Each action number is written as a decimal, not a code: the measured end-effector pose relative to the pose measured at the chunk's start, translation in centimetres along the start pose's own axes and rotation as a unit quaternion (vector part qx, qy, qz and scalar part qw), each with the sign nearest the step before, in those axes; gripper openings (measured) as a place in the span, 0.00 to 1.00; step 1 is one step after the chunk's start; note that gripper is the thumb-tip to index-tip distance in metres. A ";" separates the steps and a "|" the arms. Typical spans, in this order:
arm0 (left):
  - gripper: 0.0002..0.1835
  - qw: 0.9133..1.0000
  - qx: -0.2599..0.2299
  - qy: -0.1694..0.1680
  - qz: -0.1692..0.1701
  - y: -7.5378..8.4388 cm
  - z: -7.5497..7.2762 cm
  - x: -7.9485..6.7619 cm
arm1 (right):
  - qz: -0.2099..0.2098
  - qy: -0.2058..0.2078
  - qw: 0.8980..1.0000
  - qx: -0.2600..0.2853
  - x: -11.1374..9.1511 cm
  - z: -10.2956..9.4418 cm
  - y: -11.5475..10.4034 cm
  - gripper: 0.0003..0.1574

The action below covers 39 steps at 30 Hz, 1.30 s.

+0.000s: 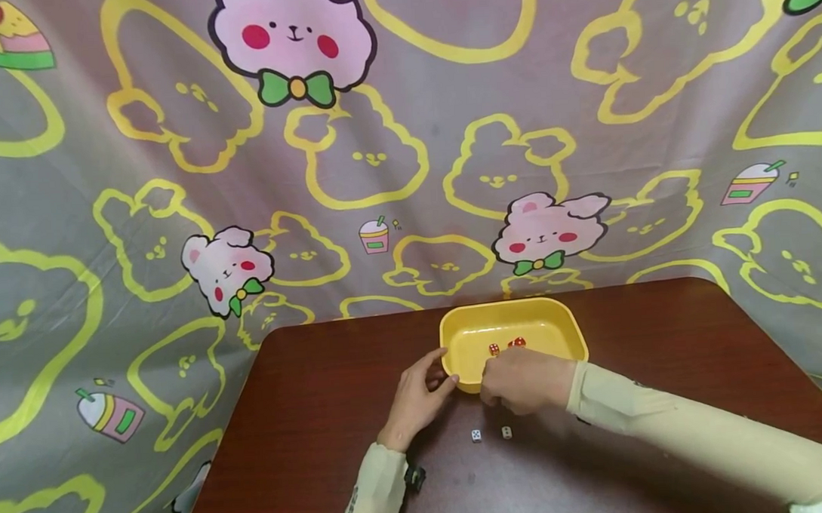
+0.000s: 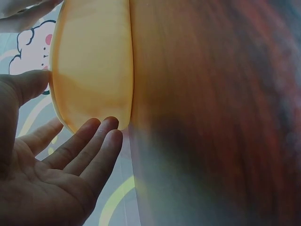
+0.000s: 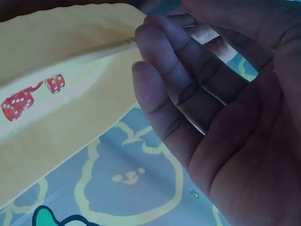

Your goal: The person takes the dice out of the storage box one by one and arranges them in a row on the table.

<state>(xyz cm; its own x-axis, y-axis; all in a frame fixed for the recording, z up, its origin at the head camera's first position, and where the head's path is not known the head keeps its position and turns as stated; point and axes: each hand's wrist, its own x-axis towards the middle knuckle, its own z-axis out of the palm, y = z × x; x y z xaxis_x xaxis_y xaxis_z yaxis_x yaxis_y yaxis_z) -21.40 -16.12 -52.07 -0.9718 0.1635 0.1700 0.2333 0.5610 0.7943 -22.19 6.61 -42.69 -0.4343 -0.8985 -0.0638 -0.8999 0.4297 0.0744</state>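
A yellow plastic tray (image 1: 556, 323) stands near the far side of the table. Inside it lie several red dice with white pips, among them one red die (image 1: 493, 349). My left hand (image 1: 416, 400) is at the tray's left end, its thumb at the rim and the other fingers extended along the outer wall. At the tray's front edge, my right hand (image 1: 527, 381) bends its fingers loosely, fingertips right by the wall in the right wrist view; nothing shows between them. On the table before the tray lie a white die (image 1: 476, 436) and another pale die (image 1: 506, 433).
The brown wooden table (image 1: 334, 380) has a rounded far edge. Behind it hangs a grey cloth (image 1: 441, 135) with yellow bear outlines and pink cartoon faces. Both forearms wear pale sleeves, and a dark band (image 1: 415, 478) sits beside the left cuff.
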 end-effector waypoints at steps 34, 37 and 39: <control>0.27 1.000 -0.014 0.001 -0.005 0.0 -0.1 0.0 | 0.064 -0.036 0.997 0.032 0.3 -1.7 3.4 0.12; 0.27 1.000 -0.011 0.001 -0.005 0.0 -0.1 0.0 | 0.071 -0.038 0.996 0.045 0.3 -1.5 3.8 0.13; 0.27 1.000 -0.008 0.001 -0.007 0.0 -0.1 0.0 | 0.075 -0.039 0.995 0.052 0.4 -1.4 4.0 0.13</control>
<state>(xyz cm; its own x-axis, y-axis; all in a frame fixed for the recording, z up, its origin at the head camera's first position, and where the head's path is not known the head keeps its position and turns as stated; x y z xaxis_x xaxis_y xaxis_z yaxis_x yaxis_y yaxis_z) -21.38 -16.18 -52.01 -0.9750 0.1543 0.1597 0.2190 0.5505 0.8056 -25.86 7.85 -41.01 -0.5621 -0.8158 -0.1362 -0.8224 0.5688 -0.0134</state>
